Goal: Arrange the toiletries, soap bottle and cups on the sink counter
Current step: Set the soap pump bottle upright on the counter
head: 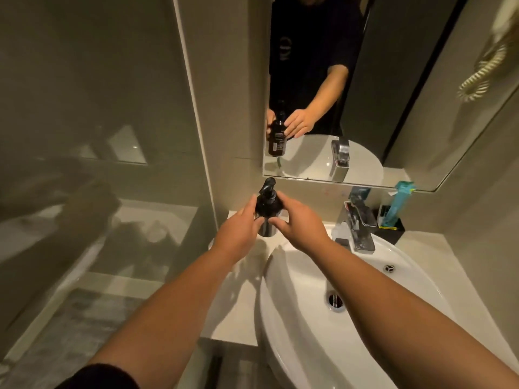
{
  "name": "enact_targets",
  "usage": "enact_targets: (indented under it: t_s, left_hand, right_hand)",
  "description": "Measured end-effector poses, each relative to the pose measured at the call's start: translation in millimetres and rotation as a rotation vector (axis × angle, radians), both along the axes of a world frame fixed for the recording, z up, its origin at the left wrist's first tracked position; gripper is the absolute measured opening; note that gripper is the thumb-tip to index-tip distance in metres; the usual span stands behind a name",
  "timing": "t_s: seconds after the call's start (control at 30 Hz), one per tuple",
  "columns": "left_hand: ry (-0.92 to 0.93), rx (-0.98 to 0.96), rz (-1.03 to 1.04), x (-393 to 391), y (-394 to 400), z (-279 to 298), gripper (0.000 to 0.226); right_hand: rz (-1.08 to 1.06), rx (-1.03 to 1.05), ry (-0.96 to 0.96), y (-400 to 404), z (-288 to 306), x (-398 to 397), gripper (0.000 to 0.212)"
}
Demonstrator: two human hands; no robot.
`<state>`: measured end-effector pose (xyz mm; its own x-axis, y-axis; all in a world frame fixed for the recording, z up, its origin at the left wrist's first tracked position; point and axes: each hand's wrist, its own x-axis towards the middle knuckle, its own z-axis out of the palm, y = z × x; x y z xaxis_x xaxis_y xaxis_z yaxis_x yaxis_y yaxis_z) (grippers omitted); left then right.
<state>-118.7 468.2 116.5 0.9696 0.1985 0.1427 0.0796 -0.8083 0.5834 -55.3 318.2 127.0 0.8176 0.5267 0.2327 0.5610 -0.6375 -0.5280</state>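
A black pump soap bottle (pixel 266 204) stands upright at the back left corner of the white sink counter (pixel 233 304), close to the wall. My left hand (pixel 238 234) wraps its left side and my right hand (pixel 297 223) presses against its right side, so both hold it. The bottle's lower part is hidden by my fingers. At the back right, a black holder (pixel 393 227) carries teal and blue toiletry packets (pixel 398 203). No cups are in view.
A white oval basin (pixel 351 318) fills the counter's right half, with a chrome tap (pixel 359 223) behind it. A mirror (pixel 365 94) hangs above and reflects the bottle and my hands. A glass partition (pixel 98 136) borders the counter on the left.
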Motion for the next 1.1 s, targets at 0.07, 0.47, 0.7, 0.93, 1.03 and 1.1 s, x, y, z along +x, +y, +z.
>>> enact_targets:
  t_s: [0.07,0.47,0.7,0.93,1.03,1.1]
  left_hand:
    - [0.018,0.011,-0.02,18.9,-4.4,-5.7,0.058]
    - [0.161,-0.019,-0.062,126.7,-6.4,-59.8,0.058]
    - [0.236,0.023,-0.151,158.7,-0.1,-94.2,0.058]
    - [0.269,-0.01,-0.221,179.6,8.9,-122.8,0.056]
    - [0.266,-0.015,-0.213,182.6,7.9,-130.6,0.056]
    - [0.263,-0.011,-0.203,182.6,6.6,-132.2,0.056]
  right_hand:
    - [-0.018,0.002,0.019,-4.4,-7.5,16.7,0.059]
    - [-0.124,-0.002,0.143,-0.2,-67.7,110.9,0.057]
    - [-0.245,0.026,0.222,6.8,-107.1,126.0,0.05]
    - [-0.312,0.055,0.26,12.3,-133.2,134.3,0.046]
    - [-0.34,0.062,0.266,13.4,-139.1,135.5,0.055]
    - [-0.342,0.05,0.271,13.0,-141.0,137.0,0.06]
